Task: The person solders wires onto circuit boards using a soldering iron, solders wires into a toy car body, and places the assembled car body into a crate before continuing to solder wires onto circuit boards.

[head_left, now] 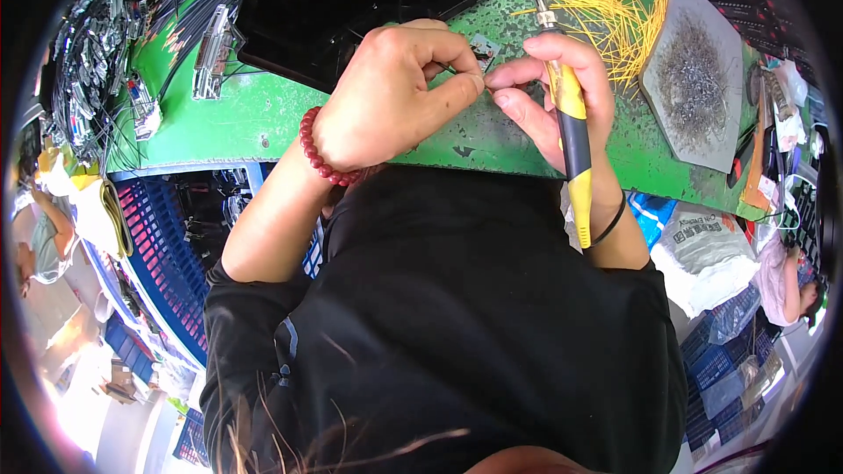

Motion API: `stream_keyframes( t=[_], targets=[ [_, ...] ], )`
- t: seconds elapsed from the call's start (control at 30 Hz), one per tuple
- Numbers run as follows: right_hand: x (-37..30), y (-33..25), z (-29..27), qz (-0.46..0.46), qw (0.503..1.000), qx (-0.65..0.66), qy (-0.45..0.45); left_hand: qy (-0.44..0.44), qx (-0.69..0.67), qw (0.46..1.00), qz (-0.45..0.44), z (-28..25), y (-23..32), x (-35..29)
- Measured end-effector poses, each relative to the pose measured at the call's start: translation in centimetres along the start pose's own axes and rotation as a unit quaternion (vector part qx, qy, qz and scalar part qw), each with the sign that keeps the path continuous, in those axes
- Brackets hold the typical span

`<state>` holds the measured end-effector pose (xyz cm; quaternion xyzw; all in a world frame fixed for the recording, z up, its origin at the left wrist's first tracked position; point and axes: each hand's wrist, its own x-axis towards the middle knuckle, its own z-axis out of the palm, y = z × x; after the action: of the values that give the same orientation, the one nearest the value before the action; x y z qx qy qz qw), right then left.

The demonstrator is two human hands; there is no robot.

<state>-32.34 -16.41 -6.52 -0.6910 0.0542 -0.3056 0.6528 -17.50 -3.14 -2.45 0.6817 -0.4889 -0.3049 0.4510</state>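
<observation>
Yellow and black, the soldering iron (574, 127) sits gripped in our right hand (599, 92), tip toward the far edge of the green surface (241, 127); closer to the front edge, our left hand (395, 88) pinches a thin piece (488, 89), perhaps wire.

The soldering iron (575, 136) is yellow and black; right of it, yellow wires (619, 17) and a dark-speckled grey slab (705, 154); left, a dark-red bracelet (308, 145).
</observation>
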Motion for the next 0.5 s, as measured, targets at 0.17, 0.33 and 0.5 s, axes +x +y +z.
stream_keyframes(
  t=[0.17,0.33,0.5],
  targets=[
    [0.0,0.2,-0.2,-0.036,0.998,-0.029,-0.038,-0.022,-0.03,0.999,-0.04,-0.4,0.1,0.2],
    [-0.2,-0.2,-1.0,-0.035,0.999,-0.024,-0.02,-0.048,-0.006,0.999,0.002,-0.8,0.2,0.3],
    [-1.8,-2.1,-3.5,0.052,0.996,-0.027,0.073,0.049,0.169,0.982,0.067,1.0,0.2,0.2]
  ],
)
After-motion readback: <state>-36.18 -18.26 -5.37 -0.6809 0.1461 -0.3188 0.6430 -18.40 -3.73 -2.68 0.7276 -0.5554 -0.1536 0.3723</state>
